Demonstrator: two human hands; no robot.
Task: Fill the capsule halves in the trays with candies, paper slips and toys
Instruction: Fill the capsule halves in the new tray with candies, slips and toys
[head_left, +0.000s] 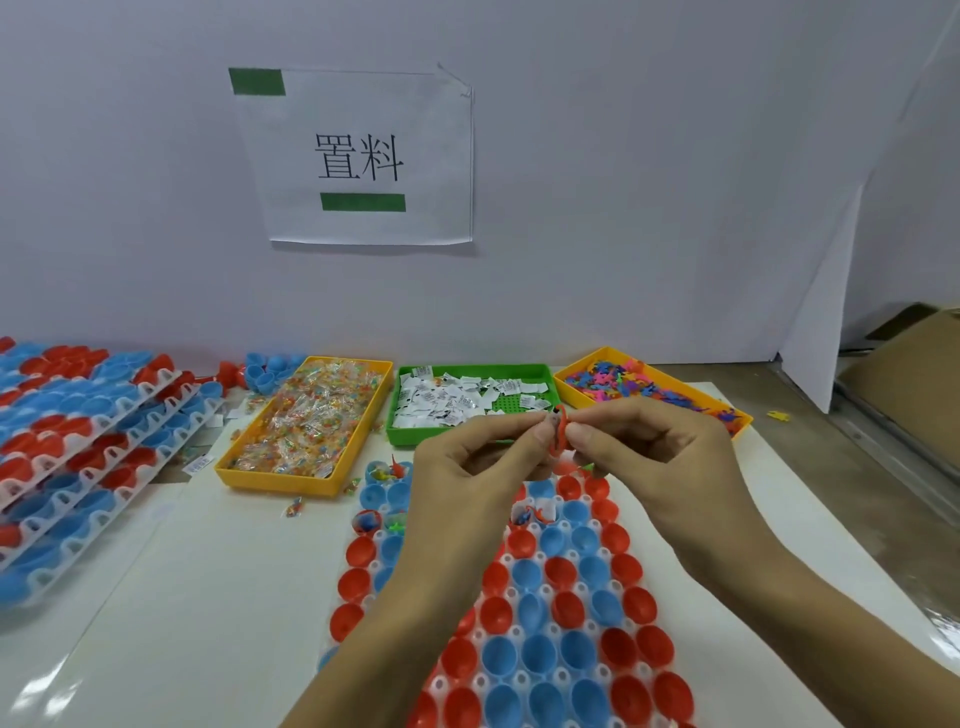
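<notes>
- The left hand (483, 457) and right hand (644, 447) meet fingertip to fingertip above the far end of the capsule tray (519, 597), both pinching one small red toy (558, 428) between them (its exact shape is too small to tell).
- Judged from this, the step in hand is readying that toy for a capsule half; it would go best to free it fully into one hand, then lower it straight into an unfilled cup rather than drop it from height, since a light piece may bounce out.
- Only a few far-end halves of the capsule tray hold contents; most red and blue cups look unfilled.
- Beyond the capsule tray stand three bins: candies (306, 421) to the left, paper slips (467, 400) straight behind, toys (644, 384) to the right.
- Left of the capsule tray, stacked trays (88, 441) rest on the counter (208, 597).
</notes>
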